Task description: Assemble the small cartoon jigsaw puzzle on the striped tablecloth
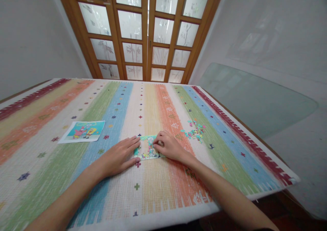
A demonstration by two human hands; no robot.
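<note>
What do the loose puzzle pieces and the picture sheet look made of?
The loose puzzle pieces are probably printed cardboard, judging by their small, colourful, knobbed shapes; their finish is unclear. The picture sheet looks like printed paper: thin, flat, white-edged, possibly smooth.

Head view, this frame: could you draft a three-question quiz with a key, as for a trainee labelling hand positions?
1. Fill in: the left hand is at the ____ edge of the partly built puzzle.
2. Where does the printed picture lie?
A) on top of the puzzle
B) beyond and to the left of the left hand
C) off the table
3. True or false: the right hand is nearer the loose pieces than the left hand is.

Key: 1 left; 2 B; 3 true.
</note>
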